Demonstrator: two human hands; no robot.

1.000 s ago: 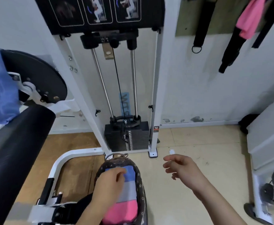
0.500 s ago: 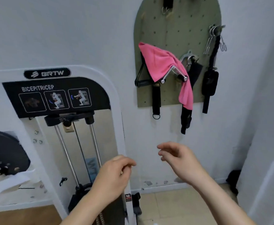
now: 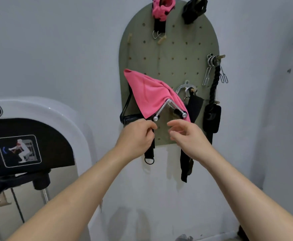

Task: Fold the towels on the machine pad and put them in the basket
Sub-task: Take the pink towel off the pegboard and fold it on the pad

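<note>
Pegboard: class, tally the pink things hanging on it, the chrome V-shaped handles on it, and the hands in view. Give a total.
Pink things on the pegboard: 2, the towel and the cuff at the top
Chrome V-shaped handle: 1
Hands: 2, the left hand and the right hand
Total: 5

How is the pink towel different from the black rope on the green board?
The pink towel is bright pink; the black rope is black. The towel spreads wide and creased, draped over a metal handle; the rope hangs straight down, thin and twisted. The towel is on the left, the rope far to the right. Both hang on the green pegboard.
</note>
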